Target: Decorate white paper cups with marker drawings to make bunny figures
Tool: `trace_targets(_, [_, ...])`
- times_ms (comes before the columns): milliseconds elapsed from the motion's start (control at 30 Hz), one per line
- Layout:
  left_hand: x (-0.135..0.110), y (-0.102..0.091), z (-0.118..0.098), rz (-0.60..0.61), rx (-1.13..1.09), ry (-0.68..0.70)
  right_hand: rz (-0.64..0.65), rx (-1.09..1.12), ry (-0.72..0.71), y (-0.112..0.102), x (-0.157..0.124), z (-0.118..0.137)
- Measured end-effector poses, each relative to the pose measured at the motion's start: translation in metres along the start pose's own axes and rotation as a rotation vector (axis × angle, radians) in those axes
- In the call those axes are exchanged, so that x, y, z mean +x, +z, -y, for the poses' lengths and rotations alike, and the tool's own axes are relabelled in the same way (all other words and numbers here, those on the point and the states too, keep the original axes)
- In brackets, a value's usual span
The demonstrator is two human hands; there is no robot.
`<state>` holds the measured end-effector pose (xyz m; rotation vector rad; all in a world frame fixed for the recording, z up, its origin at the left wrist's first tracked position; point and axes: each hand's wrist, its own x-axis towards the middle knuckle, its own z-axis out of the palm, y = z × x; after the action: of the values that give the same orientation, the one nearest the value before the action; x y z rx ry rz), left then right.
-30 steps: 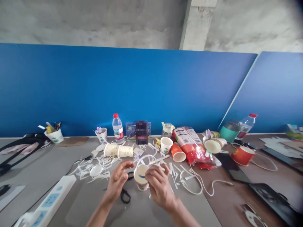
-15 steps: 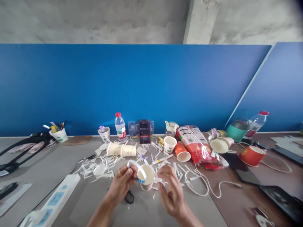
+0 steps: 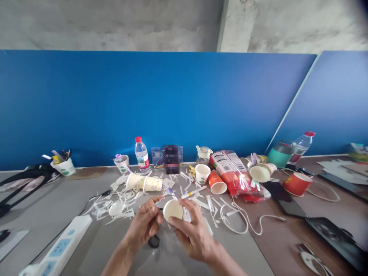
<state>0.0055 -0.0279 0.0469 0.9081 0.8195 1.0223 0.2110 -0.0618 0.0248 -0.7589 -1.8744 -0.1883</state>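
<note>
Both of my hands hold a small white paper cup point(image 3: 173, 209) low over the grey desk, its mouth turned toward me. My left hand point(image 3: 143, 225) grips its left side with curled fingers. From the right, my right hand point(image 3: 192, 233) wraps around it, fingers closed on the rim and wall. Black scissors point(image 3: 154, 240) lie on the desk just under my left hand, mostly hidden. Several white paper strips point(image 3: 120, 201) are scattered beyond the cup.
A white power strip point(image 3: 61, 246) lies at the front left. Paper cups point(image 3: 144, 183), a water bottle point(image 3: 141, 155), a red snack bag point(image 3: 231, 176), orange cups point(image 3: 216, 182), a white cable point(image 3: 247, 224) and phones point(image 3: 333, 237) crowd the desk before the blue partition point(image 3: 143, 103).
The cut paper ring that stood over the cup is no longer seen. My right hand has closed on the cup again, and the cup has tipped so its mouth faces me.
</note>
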Motion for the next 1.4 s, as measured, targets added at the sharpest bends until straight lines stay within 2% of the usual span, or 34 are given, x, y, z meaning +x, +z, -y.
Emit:
trace_targets(233, [-0.001, 0.004, 0.001, -0.124, 0.102, 0.230, -0.082, 0.029, 0.057, 0.003, 0.003, -0.009])
trace_targets(367, [-0.002, -0.001, 0.008, -0.161, 0.291, 0.375, -0.101, -0.022, 0.108, 0.005, 0.003, -0.011])
trace_targets(467, [-0.003, -0.002, 0.015, -0.118, 0.459, 0.521, -0.114, -0.117, 0.109, 0.003, 0.004, -0.009])
trace_targets(633, [-0.006, 0.004, 0.021, -0.034, 0.702, 0.905, -0.086, -0.175, 0.107, 0.001, 0.008, -0.004])
trace_targets(700, [-0.006, 0.005, 0.022, -0.010, 0.779, 0.981, -0.082, -0.188, 0.101, 0.001, 0.008, -0.002])
trace_targets(967, [-0.007, 0.004, 0.029, 0.121, 1.011, 1.035, -0.058, -0.234, 0.078, 0.002, 0.009, 0.003])
trace_targets(1200, [-0.006, 0.007, 0.029, 0.208, 1.057, 1.011, -0.082, -0.258, 0.096, 0.003, 0.010, 0.001])
trace_targets(1400, [-0.010, 0.009, 0.025, 0.150, 0.975, 0.930, -0.080, -0.276, 0.094, 0.002, 0.011, 0.002])
